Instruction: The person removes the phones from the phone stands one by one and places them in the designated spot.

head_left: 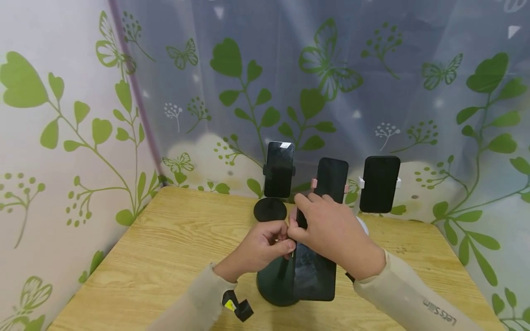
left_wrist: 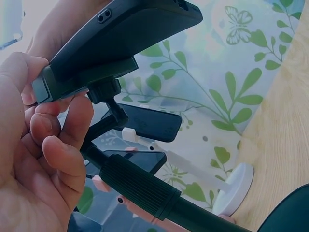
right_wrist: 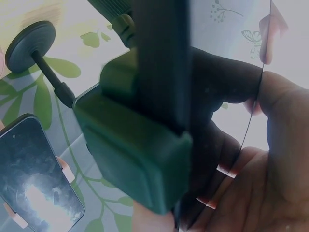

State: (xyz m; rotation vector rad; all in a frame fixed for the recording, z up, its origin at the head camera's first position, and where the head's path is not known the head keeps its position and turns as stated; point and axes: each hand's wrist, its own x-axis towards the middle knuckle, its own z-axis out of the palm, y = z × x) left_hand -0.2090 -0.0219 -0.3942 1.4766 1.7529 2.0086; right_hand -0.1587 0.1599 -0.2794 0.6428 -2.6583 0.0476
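Observation:
A dark phone (head_left: 315, 273) sits tilted in the clamp of a dark green phone stand (left_wrist: 140, 186). My right hand (head_left: 337, 230) reaches over the upper part of this phone and grips it, the palm facing its screen. At the phone's left side, my left hand (head_left: 261, 246) pinches the end of the green clamp (right_wrist: 135, 150) between thumb and fingers. In the left wrist view the thumb touches the clamp's outer end, with curled fingers just below. The stand's round base (head_left: 273, 287) rests on the table, partly covered by the phone.
Behind stand three more phones on holders: one in a black holder (head_left: 279, 170), one with pink clips (head_left: 333, 177), one with white clips (head_left: 379, 184). A black round base (head_left: 270, 210) is near the left hand. A patterned curtain (head_left: 248, 101) borders the wooden table (head_left: 165, 248).

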